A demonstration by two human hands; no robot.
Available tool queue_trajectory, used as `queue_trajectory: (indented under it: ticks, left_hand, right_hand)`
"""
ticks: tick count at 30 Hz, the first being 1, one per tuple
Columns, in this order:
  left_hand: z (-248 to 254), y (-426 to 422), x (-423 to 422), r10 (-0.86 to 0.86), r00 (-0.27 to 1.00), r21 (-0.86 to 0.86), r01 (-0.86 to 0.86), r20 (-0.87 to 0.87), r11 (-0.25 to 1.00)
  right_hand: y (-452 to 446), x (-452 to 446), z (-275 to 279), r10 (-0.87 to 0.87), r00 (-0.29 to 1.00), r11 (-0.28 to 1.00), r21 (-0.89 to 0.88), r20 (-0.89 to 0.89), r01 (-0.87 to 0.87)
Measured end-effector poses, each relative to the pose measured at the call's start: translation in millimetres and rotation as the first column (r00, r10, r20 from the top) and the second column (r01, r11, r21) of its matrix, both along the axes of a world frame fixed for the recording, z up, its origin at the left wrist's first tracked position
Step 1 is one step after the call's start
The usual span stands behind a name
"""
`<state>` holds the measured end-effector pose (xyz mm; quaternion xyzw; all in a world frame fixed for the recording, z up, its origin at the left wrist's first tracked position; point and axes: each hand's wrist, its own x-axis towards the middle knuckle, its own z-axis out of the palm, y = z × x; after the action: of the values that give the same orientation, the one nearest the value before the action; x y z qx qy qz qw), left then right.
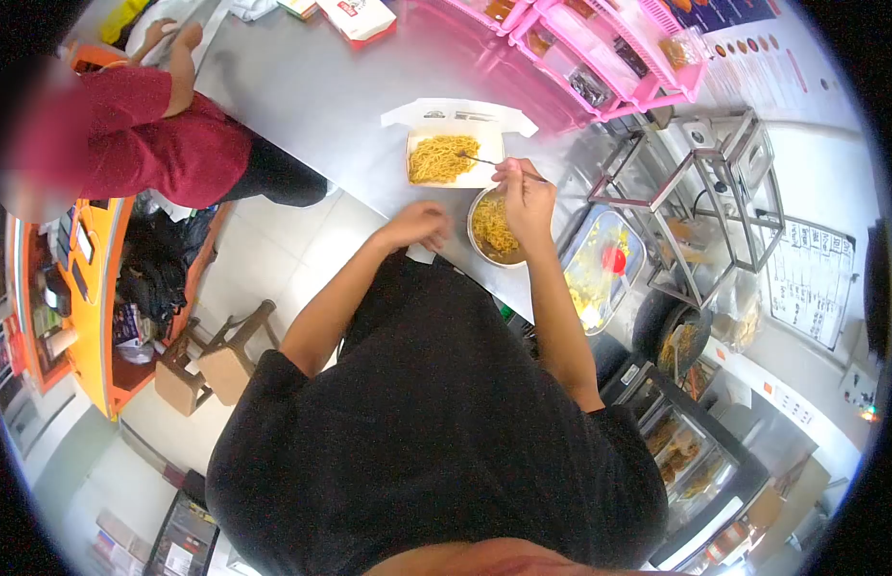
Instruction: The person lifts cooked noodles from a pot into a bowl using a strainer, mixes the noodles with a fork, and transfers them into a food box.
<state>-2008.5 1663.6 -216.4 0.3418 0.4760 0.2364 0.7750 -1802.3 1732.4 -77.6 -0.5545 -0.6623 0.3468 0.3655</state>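
Observation:
My right hand (528, 197) is closed round the handle of a metal fork (484, 161). The fork's tip reaches over yellow noodles (441, 158) lying in an unfolded white paper box (484, 144). Just below the right hand stands a round bowl (477, 252) with more noodles (492, 226) in it. My left hand (417, 226) hovers by the counter edge, left of the bowl and below the box. Its fingers are loosely bent and slightly blurred, with nothing visible in them.
A metal tray (600, 269) holding yellow food and a red object (613, 259) sits right of the bowl. Pink baskets (600, 58), a metal rack (691, 206) and a dark pan (669, 336) stand farther right. Another person in a maroon shirt (168, 144) works at the left.

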Motion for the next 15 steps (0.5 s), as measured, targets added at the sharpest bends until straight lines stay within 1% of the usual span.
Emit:
queue_trajectory:
  ticks: [2,3,5,6,9,10,12,13,14,15]
  left_hand:
    - [14,0,-29,0.09,0.985,-0.102,-0.106,-0.144,0.989]
    - [15,-1,-35,0.191,0.968,-0.06,-0.203,-0.163,0.977]
    - [16,-3,-43,0.393,0.9,0.029,-0.395,-0.19,0.918]
    - [17,1,-43,0.487,0.859,0.08,-0.48,-0.159,0.873]
    - [22,13,-45,0.567,0.805,0.186,-0.538,-0.175,0.822]
    - [22,17,-47,0.547,0.814,0.207,-0.511,-0.196,0.835]
    - [20,25,-49,0.497,0.835,0.246,-0.443,-0.239,0.862]
    - [17,29,-48,0.487,0.839,0.233,-0.436,-0.243,0.869]
    - [15,32,-46,0.478,0.842,0.22,-0.432,-0.248,0.875]
    - [12,34,-46,0.469,0.846,0.207,-0.426,-0.256,0.881]
  right_hand:
    - [4,-2,-19,0.046,0.992,0.999,-0.014,0.121,-0.044]
    - [3,-5,-24,0.063,0.982,0.998,-0.022,0.181,-0.06]
    - [-1,-12,-34,0.097,0.992,0.995,-0.042,0.083,-0.094]
    - [-2,-18,-29,0.116,0.993,0.992,-0.051,0.031,-0.115]
    - [-2,-15,-4,-0.033,0.999,0.999,-0.012,0.012,0.034]
    - [6,-16,-7,-0.076,0.995,0.997,-0.001,0.061,0.076]
    - [23,-25,-33,-0.002,0.985,0.976,0.213,0.173,-0.036]
    - [28,-33,-43,0.023,0.972,0.944,0.314,0.234,-0.098]
    - [29,-41,-52,0.089,0.982,0.979,0.168,0.168,-0.117]
    - [26,-49,-51,0.105,0.987,0.982,0.146,0.121,-0.122]
